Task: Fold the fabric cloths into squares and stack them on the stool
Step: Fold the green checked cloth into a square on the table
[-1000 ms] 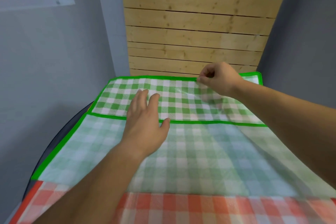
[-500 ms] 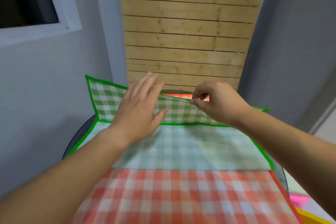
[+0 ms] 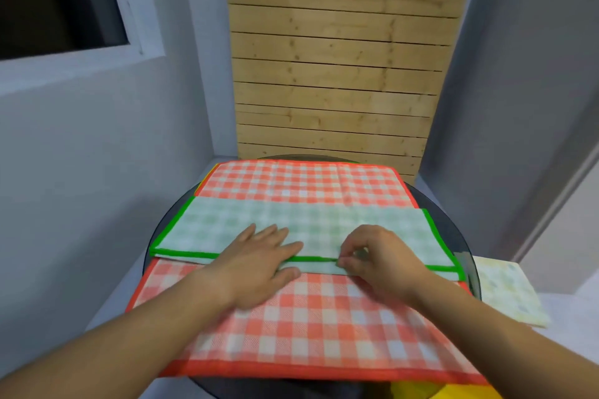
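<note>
Round dark surface (image 3: 452, 220) by a slatted wall (image 3: 337, 74): green cloth (image 3: 317, 223), folded once, lies across a red cloth (image 3: 324, 317).
Left grip (image 3: 259, 256) presses it flat; right grip (image 3: 379, 256) pinches its near hem. Likely light and limp: take hemmed corners.

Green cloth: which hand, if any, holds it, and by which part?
The right hand pinches the green cloth at its near edge; the left hand only presses it flat.
</note>
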{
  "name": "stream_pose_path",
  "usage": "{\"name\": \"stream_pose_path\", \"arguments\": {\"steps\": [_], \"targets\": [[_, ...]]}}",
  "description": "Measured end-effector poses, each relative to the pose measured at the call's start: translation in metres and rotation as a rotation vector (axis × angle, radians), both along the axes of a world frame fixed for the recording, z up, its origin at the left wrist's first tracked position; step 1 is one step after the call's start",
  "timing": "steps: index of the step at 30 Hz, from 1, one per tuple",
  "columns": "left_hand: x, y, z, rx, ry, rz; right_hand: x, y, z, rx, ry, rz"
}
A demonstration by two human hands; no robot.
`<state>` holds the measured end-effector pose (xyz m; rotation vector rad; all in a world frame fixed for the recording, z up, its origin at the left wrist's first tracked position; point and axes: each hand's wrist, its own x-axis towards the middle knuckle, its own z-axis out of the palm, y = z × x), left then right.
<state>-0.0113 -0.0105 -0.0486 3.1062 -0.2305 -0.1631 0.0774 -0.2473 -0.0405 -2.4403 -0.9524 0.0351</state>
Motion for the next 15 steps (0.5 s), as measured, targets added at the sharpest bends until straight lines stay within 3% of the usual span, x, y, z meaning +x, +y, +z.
{"name": "stream_pose_path", "arguments": {"steps": [15], "targets": [[-0.001,0.009,-0.010,-0.027,0.027,-0.010,-0.014,-0.006,-0.029,0.045,-0.169,0.053]]}}
